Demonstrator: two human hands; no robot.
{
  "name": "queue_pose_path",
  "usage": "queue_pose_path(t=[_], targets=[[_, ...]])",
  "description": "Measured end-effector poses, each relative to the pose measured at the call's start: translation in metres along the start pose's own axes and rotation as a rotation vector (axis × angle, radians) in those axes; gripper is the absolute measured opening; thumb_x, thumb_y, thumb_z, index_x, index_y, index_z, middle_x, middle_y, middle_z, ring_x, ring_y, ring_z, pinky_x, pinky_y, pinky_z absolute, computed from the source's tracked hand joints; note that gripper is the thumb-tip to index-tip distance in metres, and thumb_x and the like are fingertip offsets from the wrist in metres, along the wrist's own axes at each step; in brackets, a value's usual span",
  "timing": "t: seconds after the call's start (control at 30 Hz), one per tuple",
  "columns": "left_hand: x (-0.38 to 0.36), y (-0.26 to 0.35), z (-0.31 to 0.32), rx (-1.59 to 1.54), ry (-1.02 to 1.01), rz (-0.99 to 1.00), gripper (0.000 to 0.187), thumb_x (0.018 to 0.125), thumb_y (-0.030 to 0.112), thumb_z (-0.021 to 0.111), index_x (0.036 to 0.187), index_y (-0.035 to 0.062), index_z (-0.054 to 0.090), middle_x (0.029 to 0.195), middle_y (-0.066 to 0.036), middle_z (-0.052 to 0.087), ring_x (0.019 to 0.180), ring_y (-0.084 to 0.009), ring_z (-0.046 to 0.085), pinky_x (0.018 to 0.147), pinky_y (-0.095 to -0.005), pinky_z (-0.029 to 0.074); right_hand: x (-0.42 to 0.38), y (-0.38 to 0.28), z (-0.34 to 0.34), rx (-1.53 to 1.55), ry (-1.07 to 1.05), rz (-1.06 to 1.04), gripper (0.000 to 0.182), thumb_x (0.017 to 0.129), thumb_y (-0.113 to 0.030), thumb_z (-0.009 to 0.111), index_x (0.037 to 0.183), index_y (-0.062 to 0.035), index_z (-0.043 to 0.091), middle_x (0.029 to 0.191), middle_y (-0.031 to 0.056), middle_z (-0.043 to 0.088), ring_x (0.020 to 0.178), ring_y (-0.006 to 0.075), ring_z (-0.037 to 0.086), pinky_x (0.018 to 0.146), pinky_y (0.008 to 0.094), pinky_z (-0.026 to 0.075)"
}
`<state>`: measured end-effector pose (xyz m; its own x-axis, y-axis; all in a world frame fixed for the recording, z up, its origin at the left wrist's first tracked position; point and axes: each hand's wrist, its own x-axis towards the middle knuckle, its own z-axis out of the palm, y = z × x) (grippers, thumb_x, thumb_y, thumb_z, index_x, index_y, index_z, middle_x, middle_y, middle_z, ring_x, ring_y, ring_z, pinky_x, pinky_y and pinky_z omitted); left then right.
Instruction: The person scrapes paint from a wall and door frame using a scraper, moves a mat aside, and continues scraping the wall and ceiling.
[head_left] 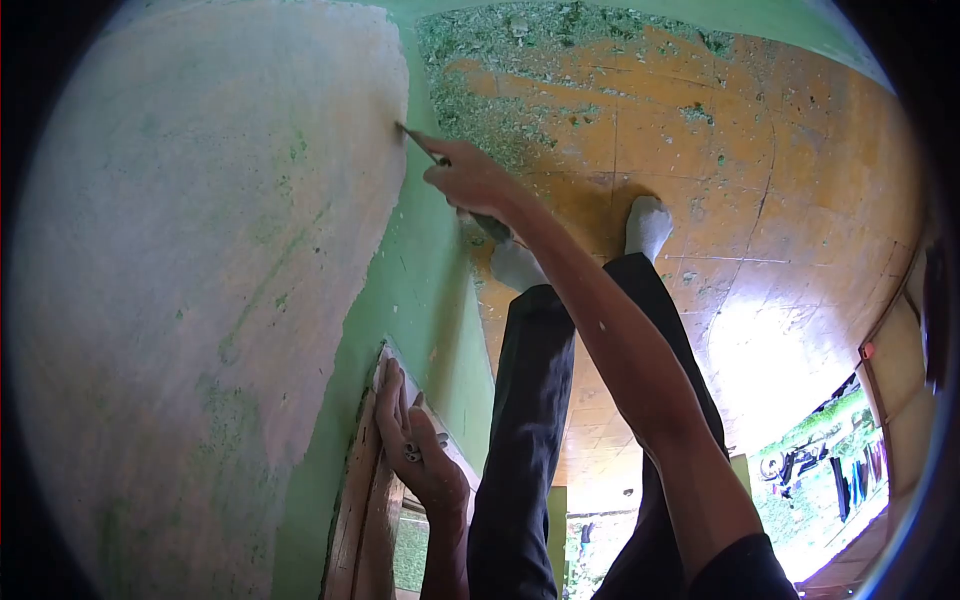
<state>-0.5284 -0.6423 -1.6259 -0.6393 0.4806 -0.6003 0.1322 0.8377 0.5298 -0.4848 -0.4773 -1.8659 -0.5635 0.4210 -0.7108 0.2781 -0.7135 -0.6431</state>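
Note:
My right hand [468, 182] is closed around a scraper [424, 146], its thin blade touching the wall where the bare whitish patch [230, 200] meets the green paint [400, 270]. The handle end sticks out below my fist. Lower down, my left hand [425, 455] rests with its fingers stretched out against a wooden frame [358, 510] at the wall. A patterned ring-like object shows on one of its fingers.
Green paint flakes [500, 125] lie on the orange tiled floor [690, 180], thickest along the wall. My feet in light socks [649, 228] stand on it. A bright opening [820, 470] shows greenery and a bicycle or motorbike at the lower right.

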Motion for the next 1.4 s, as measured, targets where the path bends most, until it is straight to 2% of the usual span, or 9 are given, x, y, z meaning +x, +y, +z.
queue_pose_path(t=[0.1,0.33,0.4,0.5,0.63,0.93,1.0,1.33,1.4], targets=[[0.0,-0.007,-0.001,0.076,-0.007,0.041,0.051,0.103,0.031,0.038,0.14,-0.004,0.04,0.147,-0.021,0.041,0.138,-0.0352,0.039,0.11,-0.0491,0.035,0.004,0.002,-0.012,-0.029,-0.083,0.011,0.061,0.087,-0.013,0.049,0.147,-0.0133,0.041,0.067,0.0107,0.057,0.048,0.018,0.056,0.048,0.0345,0.049],[0.003,-0.008,-0.003,0.086,-0.023,0.075,0.049,0.103,0.028,0.036,0.139,-0.005,0.04,0.146,-0.023,0.04,0.138,-0.0361,0.039,0.111,-0.049,0.034,0.026,0.002,-0.018,-0.061,-0.004,0.028,0.058,0.086,-0.011,0.049,0.144,-0.0111,0.046,0.067,0.0112,0.058,0.047,0.0183,0.055,0.046,0.0332,0.048],[0.002,-0.006,-0.002,0.09,-0.023,0.042,0.049,0.103,0.028,0.037,0.139,-0.0049,0.039,0.146,-0.023,0.04,0.138,-0.0361,0.038,0.111,-0.0484,0.033,0.018,0.002,-0.022,-0.054,-0.083,0.031,0.061,0.083,-0.008,0.047,0.144,-0.0149,0.048,0.073,0.0046,0.054,0.049,0.0131,0.049,0.044,0.0303,0.044],[0.004,0.0,0.001,0.011,0.017,0.01,0.049,0.1,0.024,0.04,0.135,-0.0108,0.04,0.142,-0.027,0.043,0.136,-0.0366,0.039,0.115,-0.0464,0.029,0.001,0.001,-0.011,-0.016,-0.071,0.024,0.057,0.085,-0.01,0.05,0.142,-0.0102,0.048,0.064,0.0101,0.057,0.046,0.0184,0.056,0.045,0.033,0.048],[0.004,-0.001,0.002,0.026,0.009,0.008,0.05,0.1,0.024,0.04,0.135,-0.0112,0.04,0.142,-0.027,0.042,0.136,-0.0374,0.039,0.115,-0.047,0.029,0.03,0.009,-0.018,-0.009,-0.001,0.048,0.057,0.085,-0.009,0.049,0.142,-0.01,0.049,0.063,0.0088,0.056,0.046,0.0174,0.055,0.045,0.0329,0.048],[0.003,0.002,0.003,0.013,-0.007,-0.018,0.051,0.101,0.027,0.04,0.136,-0.0102,0.038,0.144,-0.027,0.041,0.138,-0.0374,0.036,0.115,-0.0482,0.03,0.017,0.019,-0.022,-0.004,-0.061,0.067,0.058,0.083,-0.009,0.046,0.14,-0.0176,0.052,0.065,0.0098,0.057,0.046,0.0181,0.054,0.046,0.0341,0.049],[0.004,0.003,0.005,0.034,-0.002,0.006,0.053,0.101,0.029,0.04,0.137,-0.0101,0.038,0.144,-0.027,0.04,0.138,-0.0373,0.036,0.114,-0.0477,0.03,0.014,0.022,-0.01,-0.023,-0.001,-0.036,0.062,0.081,-0.006,0.044,0.142,-0.0156,0.05,0.063,0.0015,0.049,0.047,0.0127,0.048,0.043,0.0307,0.045],[0.004,-0.001,0.001,0.067,0.009,-0.015,0.052,0.101,0.028,0.04,0.136,-0.0101,0.038,0.143,-0.028,0.04,0.138,-0.0378,0.035,0.115,-0.0475,0.03,0.022,0.015,-0.001,0.061,0.086,0.01,0.062,0.082,-0.006,0.046,0.143,-0.0145,0.048,0.063,0.0028,0.049,0.043,0.0134,0.049,0.042,0.0308,0.045],[0.003,-0.002,0.002,0.046,-0.004,0.012,0.053,0.1,0.028,0.041,0.136,-0.0101,0.038,0.143,-0.029,0.041,0.139,-0.0378,0.035,0.114,-0.0483,0.03,-0.006,0.014,0.002,0.043,0.007,0.018,0.06,0.082,-0.007,0.046,0.141,-0.0172,0.051,0.06,0.0103,0.056,0.043,0.0186,0.055,0.044,0.0349,0.049]])
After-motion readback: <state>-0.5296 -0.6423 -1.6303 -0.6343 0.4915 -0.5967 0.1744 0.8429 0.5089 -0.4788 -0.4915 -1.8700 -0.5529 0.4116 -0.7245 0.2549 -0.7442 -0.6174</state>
